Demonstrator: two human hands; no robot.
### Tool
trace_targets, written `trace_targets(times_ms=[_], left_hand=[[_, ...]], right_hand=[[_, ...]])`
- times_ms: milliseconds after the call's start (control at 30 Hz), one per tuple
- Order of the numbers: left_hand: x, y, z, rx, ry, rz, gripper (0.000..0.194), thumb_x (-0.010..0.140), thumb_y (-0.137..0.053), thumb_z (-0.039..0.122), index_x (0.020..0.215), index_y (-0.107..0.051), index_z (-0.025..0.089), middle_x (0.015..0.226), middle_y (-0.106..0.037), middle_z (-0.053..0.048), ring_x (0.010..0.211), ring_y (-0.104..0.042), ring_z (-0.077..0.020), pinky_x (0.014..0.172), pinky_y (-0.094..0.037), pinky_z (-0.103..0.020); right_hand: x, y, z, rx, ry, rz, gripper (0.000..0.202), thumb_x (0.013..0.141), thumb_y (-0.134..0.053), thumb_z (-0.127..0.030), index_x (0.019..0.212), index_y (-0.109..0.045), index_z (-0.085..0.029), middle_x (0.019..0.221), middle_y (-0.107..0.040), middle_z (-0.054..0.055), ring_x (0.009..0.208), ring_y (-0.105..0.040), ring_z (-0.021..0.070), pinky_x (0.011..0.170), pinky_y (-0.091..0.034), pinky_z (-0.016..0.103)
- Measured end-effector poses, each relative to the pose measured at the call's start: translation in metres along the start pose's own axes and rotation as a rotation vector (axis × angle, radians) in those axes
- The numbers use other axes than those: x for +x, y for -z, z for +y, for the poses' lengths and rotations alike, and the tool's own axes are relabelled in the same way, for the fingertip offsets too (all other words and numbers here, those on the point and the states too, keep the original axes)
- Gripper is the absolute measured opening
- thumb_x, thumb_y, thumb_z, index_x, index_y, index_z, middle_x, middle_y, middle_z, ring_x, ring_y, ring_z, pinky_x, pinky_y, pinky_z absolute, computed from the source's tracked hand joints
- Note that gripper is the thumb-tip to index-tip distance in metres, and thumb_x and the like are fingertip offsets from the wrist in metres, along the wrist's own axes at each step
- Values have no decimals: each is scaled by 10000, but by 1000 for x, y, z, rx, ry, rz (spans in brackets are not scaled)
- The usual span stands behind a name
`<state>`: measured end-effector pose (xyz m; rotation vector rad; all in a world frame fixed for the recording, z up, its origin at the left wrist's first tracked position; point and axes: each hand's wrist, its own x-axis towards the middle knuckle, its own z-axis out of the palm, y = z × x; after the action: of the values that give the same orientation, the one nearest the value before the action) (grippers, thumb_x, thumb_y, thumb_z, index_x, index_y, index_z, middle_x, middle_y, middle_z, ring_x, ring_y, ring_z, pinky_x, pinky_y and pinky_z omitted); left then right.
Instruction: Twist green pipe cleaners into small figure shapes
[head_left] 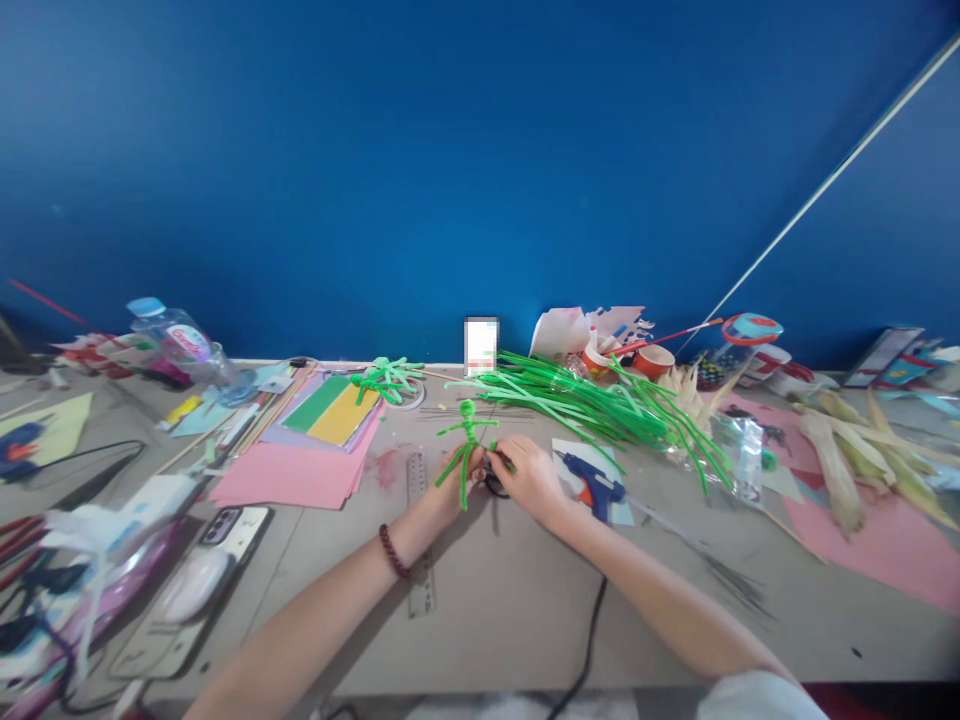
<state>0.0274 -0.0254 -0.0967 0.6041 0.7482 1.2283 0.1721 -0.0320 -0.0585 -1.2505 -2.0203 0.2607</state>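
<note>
The green figure (470, 432) is held upright over the table (517, 625) in the curled, partly hidden fingers of the left hand (448, 492), and its thin limbs could be bent by squeezing. The right hand's (531, 478) fingers are drawn together beside it, their hold impossible to tell; the glue gun (599, 492) could be knocked by an outward swing.

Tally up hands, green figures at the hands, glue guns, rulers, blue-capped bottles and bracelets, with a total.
Hands (left hand, right hand): 2
Green figure at the hands: 1
Glue gun: 1
Ruler: 1
Blue-capped bottle: 1
Bracelet: 1
Total: 7
</note>
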Motion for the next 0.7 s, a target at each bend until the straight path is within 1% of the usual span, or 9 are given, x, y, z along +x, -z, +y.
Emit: trace_targets(times_ms=[100,233,300,367,433,467,533,600,700], left_hand=[[2,0,1,22,16,-50,136,632,-735,233,704,-622,214,711,-595,-16,668,-549,-156,597,-423,-291],[-1,-9,8,48,5,-115,92,675,-709,238,709,-633,201,724,-583,-30,654,-535,-156,598,-413,-300],[-4,-14,12,59,8,-189,97,696,-696,273,734,-644,201,746,-585,-45,673,-545,-171,624,-424,-323],[-6,-17,14,78,16,-266,133,704,-692,324,722,-635,205,716,-570,-41,657,-539,-178,633,-428,-339],[-5,-17,14,92,24,-300,179,698,-696,365,708,-621,204,679,-549,-29,635,-527,-172,634,-426,-339],[-4,-16,13,99,22,-294,199,693,-700,377,696,-611,199,665,-543,-23,626,-521,-167,631,-423,-333],[-1,-13,11,117,8,-253,230,687,-707,382,668,-589,185,650,-540,-16,616,-511,-152,615,-407,-310],[2,-10,8,128,1,-194,243,682,-715,365,648,-566,176,637,-534,-5,597,-493,-132,585,-382,-280],[3,-8,7,141,47,-148,241,663,-735,338,666,-569,164,595,-498,25,535,-440,-95,541,-350,-248]], right_hand=[[1,-2,1,184,-117,-6,236,843,-498,-287,630,-539,-196,622,-553,18,587,-478,143,572,-374,254],[4,-6,6,541,-368,-72,282,794,-545,-393,595,-551,-193,543,-533,-7,526,-476,123,510,-382,237],[5,-8,6,742,-513,-138,313,738,-591,-454,582,-570,-184,521,-537,-10,494,-482,115,470,-380,227],[6,-9,6,922,-660,-193,344,665,-646,-497,573,-586,-171,520,-551,-5,469,-485,105,442,-373,218],[6,-11,6,1045,-765,-225,370,605,-686,-516,576,-589,-161,524,-556,-1,450,-484,96,425,-361,211],[7,-11,6,1068,-779,-227,377,593,-695,-519,579,-585,-159,524,-553,-3,441,-479,92,420,-357,209],[7,-12,8,1004,-725,-211,371,621,-682,-516,587,-574,-163,529,-543,-10,428,-475,90,419,-357,212],[6,-10,9,804,-592,-157,339,713,-618,-491,605,-567,-174,540,-538,-13,441,-489,102,435,-370,221],[5,-4,9,379,-310,-6,291,846,-499,-388,648,-569,-186,620,-578,21,569,-540,149,543,-420,259]])
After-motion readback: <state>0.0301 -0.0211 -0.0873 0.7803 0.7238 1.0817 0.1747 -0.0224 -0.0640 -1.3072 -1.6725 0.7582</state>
